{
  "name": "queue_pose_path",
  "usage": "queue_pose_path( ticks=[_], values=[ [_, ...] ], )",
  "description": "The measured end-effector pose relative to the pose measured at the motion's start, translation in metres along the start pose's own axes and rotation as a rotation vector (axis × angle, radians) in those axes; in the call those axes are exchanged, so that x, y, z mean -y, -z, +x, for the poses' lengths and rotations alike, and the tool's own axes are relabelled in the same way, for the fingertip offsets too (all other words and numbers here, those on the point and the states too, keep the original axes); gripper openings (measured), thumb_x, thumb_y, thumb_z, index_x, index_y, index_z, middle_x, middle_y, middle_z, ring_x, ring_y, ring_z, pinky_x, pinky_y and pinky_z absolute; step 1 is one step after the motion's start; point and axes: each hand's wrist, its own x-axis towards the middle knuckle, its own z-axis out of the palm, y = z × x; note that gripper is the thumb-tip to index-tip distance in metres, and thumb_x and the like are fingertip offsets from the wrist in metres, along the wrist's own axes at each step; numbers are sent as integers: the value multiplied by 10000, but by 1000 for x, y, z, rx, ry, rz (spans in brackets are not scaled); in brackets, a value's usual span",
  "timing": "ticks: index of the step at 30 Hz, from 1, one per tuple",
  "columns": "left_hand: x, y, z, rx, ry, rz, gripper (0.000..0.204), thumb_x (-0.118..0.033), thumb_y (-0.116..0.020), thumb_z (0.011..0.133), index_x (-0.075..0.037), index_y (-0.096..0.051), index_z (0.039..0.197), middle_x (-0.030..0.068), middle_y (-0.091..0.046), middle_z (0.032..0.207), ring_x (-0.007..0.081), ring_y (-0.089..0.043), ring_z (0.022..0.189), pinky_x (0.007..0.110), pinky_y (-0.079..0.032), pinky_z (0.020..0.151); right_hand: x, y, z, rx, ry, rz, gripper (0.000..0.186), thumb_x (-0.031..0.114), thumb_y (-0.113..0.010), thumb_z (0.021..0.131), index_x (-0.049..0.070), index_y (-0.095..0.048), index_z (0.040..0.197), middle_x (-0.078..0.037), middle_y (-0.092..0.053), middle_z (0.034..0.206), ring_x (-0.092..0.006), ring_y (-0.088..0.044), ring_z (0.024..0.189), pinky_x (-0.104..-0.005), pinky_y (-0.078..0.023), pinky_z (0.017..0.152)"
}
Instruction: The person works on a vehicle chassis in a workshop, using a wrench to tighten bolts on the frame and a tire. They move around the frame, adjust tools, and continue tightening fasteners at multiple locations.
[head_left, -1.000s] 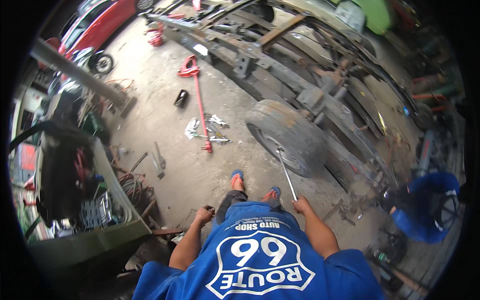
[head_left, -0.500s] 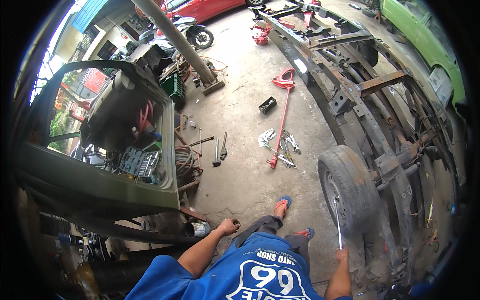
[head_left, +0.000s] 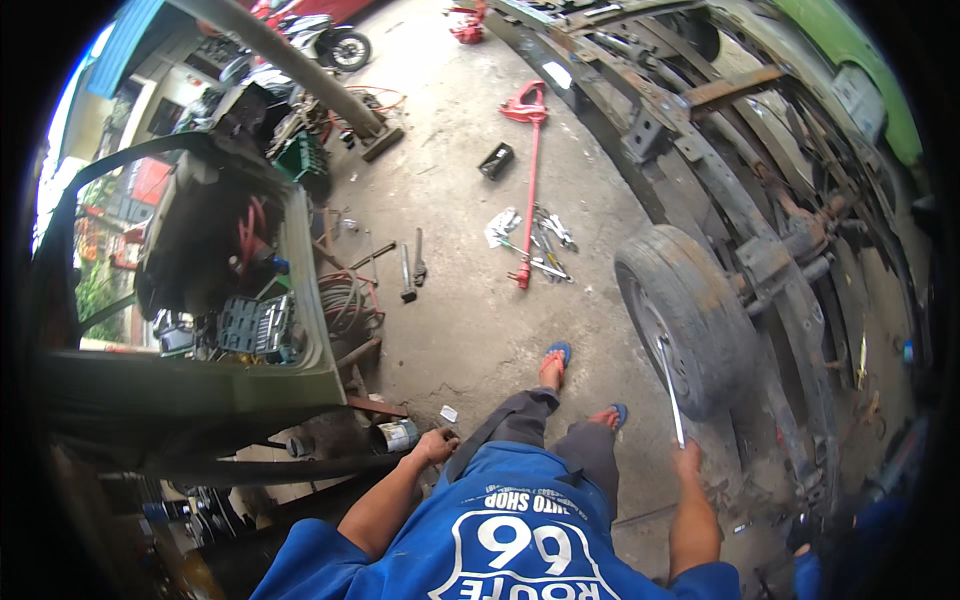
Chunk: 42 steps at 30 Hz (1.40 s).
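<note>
My right hand (head_left: 686, 458) is closed round the near end of a long silver wrench (head_left: 672, 393). Its far end meets the middle of the rim on a worn tire and wheel (head_left: 690, 318), fitted to a bare, rusty vehicle frame (head_left: 765, 260). My left hand (head_left: 436, 446) hangs low beside my left thigh with its fingers curled in; what they hold, if anything, cannot be made out. A small white piece (head_left: 449, 413) shows just beyond it, and an open tin can (head_left: 398, 435) lies on its side to its left.
A red long-handled tool (head_left: 535, 180) lies on the concrete beside several hand tools (head_left: 550, 245). Farther left are a hammer (head_left: 407, 275), coiled hose (head_left: 342, 300) and a green vehicle door (head_left: 200, 385) with an open socket set (head_left: 255, 325) behind it. A post (head_left: 300, 70) stands beyond.
My view has shifted, so the floor and frame sit higher and farther left. The wrench still meets the wheel. The small white piece was not visible before; my left hand stays curled.
</note>
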Motion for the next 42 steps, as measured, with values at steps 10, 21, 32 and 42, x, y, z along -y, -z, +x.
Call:
queue_pose_path(
  ticks=[10, 21, 32, 42],
  values=[
    [0, 23, -24, 16, 43, -267, 272, -229, -584, 958, 15, -644, 1061, 106, -695, 874, 177, -649, 735, 325, -515, 648, -4, 34, 6, 51, -87, 0, 340, 329, -628, 935, 52, -637, 1132, -230, -691, 1035, -435, -653, 1011, -514, -520, 851],
    [11, -3, -36, -3, 41, -68, 301, -246, -609, 951, 14, -649, 1097, 142, -724, 909, 188, -693, 748, 341, -537, 665, -7, 8, 6, 140, -121, -52, 356, 324, -600, 954, 34, -618, 1159, -261, -662, 1102, -442, -612, 1094, -494, -475, 932],
    [34, -126, -21, 131, 114, -257, 433, -380, -579, 935, -30, -656, 1179, 238, -654, 1175, 376, -599, 1155, 435, -470, 976, 23, 52, 20, 294, 53, -124, 316, 231, -612, 952, -38, -572, 1115, -202, -640, 882, -317, -643, 771, -429, -523, 662],
    [70, -130, -4, 118, 219, -472, 445, -377, -573, 920, -19, -650, 1173, 248, -649, 1180, 390, -605, 1133, 436, -475, 964, 48, -38, -9, 639, -478, 464, 183, 160, -608, 948, -14, -595, 1001, -125, -611, 785, -273, -644, 643, -426, -571, 582]
  ],
)
